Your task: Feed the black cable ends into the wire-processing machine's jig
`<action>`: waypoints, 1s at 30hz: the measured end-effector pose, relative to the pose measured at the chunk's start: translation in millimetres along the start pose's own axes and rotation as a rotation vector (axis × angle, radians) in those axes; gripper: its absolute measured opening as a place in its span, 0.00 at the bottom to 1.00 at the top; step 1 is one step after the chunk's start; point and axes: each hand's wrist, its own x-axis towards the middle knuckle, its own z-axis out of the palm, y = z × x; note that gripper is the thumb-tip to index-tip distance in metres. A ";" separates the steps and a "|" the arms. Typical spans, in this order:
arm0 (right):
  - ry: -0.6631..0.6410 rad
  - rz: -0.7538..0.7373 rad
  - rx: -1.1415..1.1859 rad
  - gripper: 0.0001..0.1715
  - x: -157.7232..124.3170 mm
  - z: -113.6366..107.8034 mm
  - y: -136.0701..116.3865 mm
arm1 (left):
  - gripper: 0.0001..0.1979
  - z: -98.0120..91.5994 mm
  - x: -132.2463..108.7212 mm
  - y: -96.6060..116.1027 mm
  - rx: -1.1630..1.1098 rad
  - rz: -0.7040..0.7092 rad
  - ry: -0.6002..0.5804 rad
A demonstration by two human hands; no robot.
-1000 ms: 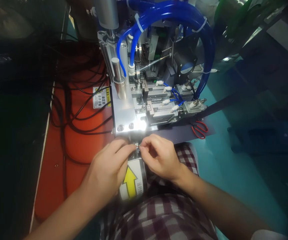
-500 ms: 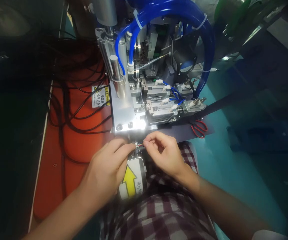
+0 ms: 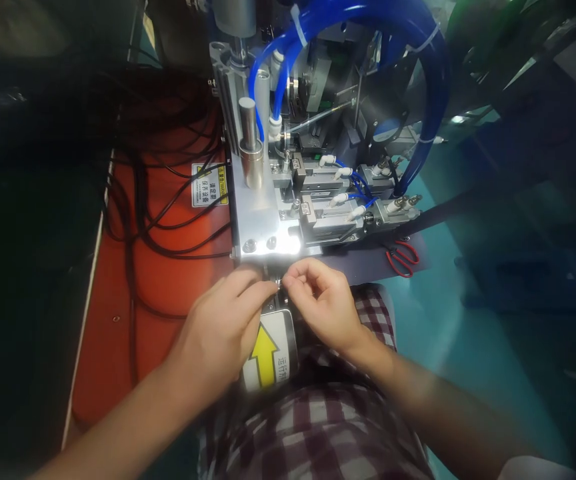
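Orange table [image 3: 168, 293], metal machine [image 3: 263, 220] with blue hoses [image 3: 431, 87]. Left hand [image 3: 223, 323] and right hand [image 3: 321, 303] meet at machine's front edge, each grip clamped on tiny shiny part [image 3: 279, 283].

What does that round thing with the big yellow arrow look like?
The round cylinder with a yellow arrow label lies on its side at the near edge of the grey metal machine. Its white, black-edged label shows a bold yellow arrow pointing toward the machine, with small dark characters beside it. The left hand covers its left side; real contact cannot be told. Just above it, left hand and right hand pinch a tiny shiny piece. A checked cloth lies below.
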 end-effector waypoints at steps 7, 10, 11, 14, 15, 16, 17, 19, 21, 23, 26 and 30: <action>0.038 0.148 0.085 0.08 0.2 1.8 -0.1 | 0.14 0.1 0.3 0.7 0.019 -0.001 0.006; 0.059 0.176 0.112 0.08 0.7 3.0 -1.9 | 0.13 -0.4 0.7 1.2 0.031 0.002 0.007; 0.066 0.177 0.119 0.08 0.9 3.5 -2.3 | 0.13 -0.5 0.8 1.2 0.030 0.005 0.007; 0.069 0.162 0.134 0.08 0.8 5.3 -2.7 | 0.13 -0.4 0.3 0.7 0.022 0.010 0.009; 0.067 0.153 0.136 0.08 0.7 5.8 -2.6 | 0.13 -0.3 0.0 0.4 0.019 0.012 0.008; 0.066 0.145 0.137 0.08 0.5 6.1 -2.4 | 0.13 -0.2 -0.4 0.1 0.018 0.012 0.005; 0.064 0.139 0.139 0.09 0.3 6.4 -2.3 | 0.13 -0.1 -0.6 -0.2 0.018 0.012 0.002; 0.061 0.137 0.141 0.09 0.0 6.6 -2.0 | 0.13 0.1 -0.9 -0.6 0.019 0.013 0.001; 0.056 0.142 0.139 0.09 0.1 6.4 -1.7 | 0.13 0.0 -0.8 -0.7 0.020 0.015 0.003; 0.059 0.148 0.135 0.09 0.5 6.1 -1.4 | 0.13 -0.2 -0.7 -0.6 0.018 0.018 0.004; 0.072 0.164 0.142 0.09 0.7 5.9 -0.8 | 0.13 -0.7 -1.1 -0.3 0.016 0.016 0.001; 0.080 0.208 0.168 0.08 0.2 6.4 -1.2 | 0.14 -0.6 -1.9 -0.4 0.015 0.006 -0.004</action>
